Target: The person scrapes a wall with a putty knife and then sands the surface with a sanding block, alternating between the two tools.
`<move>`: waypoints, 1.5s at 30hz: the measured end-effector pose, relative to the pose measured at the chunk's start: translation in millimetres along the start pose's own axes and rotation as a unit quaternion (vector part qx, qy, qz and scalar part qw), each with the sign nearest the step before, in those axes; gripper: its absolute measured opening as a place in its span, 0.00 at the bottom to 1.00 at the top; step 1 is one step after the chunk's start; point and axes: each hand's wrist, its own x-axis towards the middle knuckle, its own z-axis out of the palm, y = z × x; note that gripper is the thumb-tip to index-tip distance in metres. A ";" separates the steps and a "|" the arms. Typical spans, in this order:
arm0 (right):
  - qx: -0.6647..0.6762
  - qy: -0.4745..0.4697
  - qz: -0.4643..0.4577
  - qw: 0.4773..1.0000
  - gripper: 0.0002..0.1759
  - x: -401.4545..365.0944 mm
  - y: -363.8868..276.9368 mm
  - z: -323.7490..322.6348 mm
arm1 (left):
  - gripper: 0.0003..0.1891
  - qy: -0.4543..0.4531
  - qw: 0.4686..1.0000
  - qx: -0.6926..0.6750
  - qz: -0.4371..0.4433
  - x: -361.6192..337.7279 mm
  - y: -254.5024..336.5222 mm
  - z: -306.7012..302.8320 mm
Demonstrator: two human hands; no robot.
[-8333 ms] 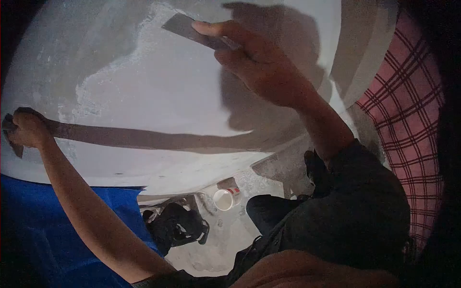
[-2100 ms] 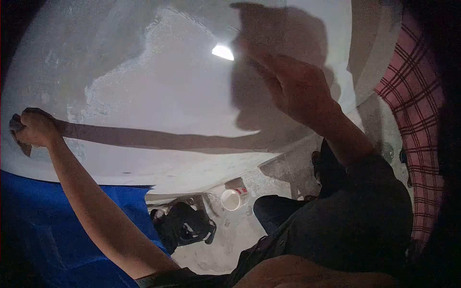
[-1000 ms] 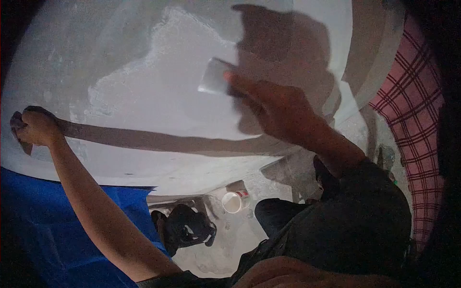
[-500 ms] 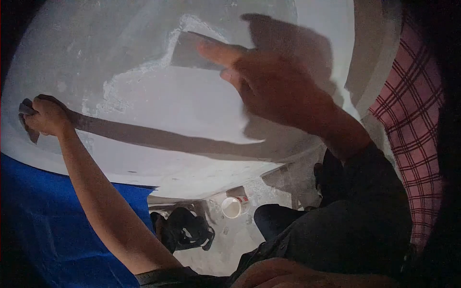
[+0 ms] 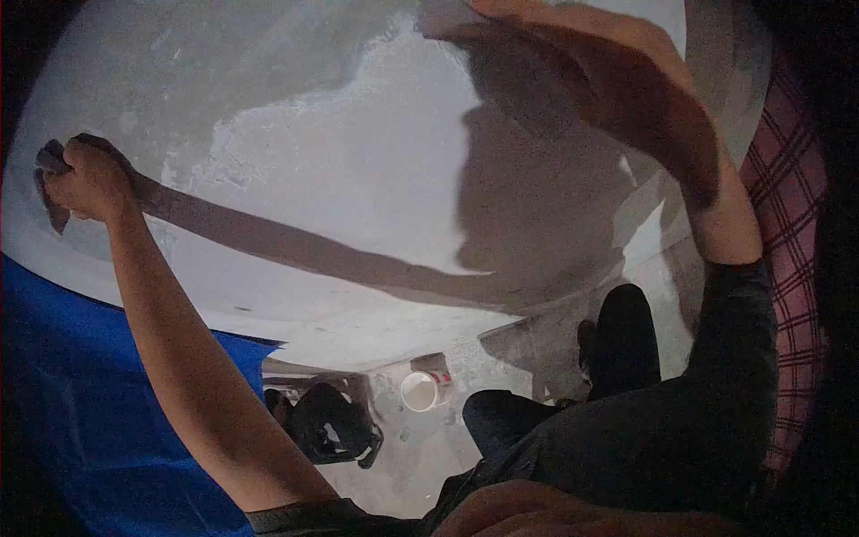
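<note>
My right hand (image 5: 617, 72) is raised at the top of the view, fingers closed on a wide flat putty knife (image 5: 443, 20). Its blade lies at the upper edge of a smooth white coat on the grey wall (image 5: 224, 54). At the far left, my left hand (image 5: 94, 183) is wrapped round a second, dark scraper (image 5: 55, 201), its handle mostly inside the fist. This hand is close to the wall's left side. A long arm shadow crosses the white area between both hands.
Blue sheeting (image 5: 98, 385) hangs at lower left. Below, on the grey floor, stands a white bucket (image 5: 420, 391) with pale contents, beside a black bag-like object (image 5: 331, 425). Pink plaid cloth (image 5: 792, 197) hangs along the right. My dark-clothed legs (image 5: 626, 340) show beneath my right arm.
My right hand and the putty knife have moved up and to the right along the wall. The left hand keeps its grip at nearly the same place. The view has shifted slightly.
</note>
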 end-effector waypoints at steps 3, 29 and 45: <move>0.206 0.013 -0.107 0.972 0.26 8.5 9.9 -26.1 | 0.25 -0.026 1.000 0.000 -0.002 2.4 -5.1 1.3; -0.302 -0.180 -0.089 0.932 0.37 44.1 2.8 -30.4 | 0.24 -0.029 0.999 0.024 -0.003 -1.4 -8.3 5.6; -0.197 -0.309 0.076 0.928 0.29 57.2 -27.5 -48.6 | 0.29 -0.023 0.999 -0.017 -0.017 -6.5 12.5 -6.3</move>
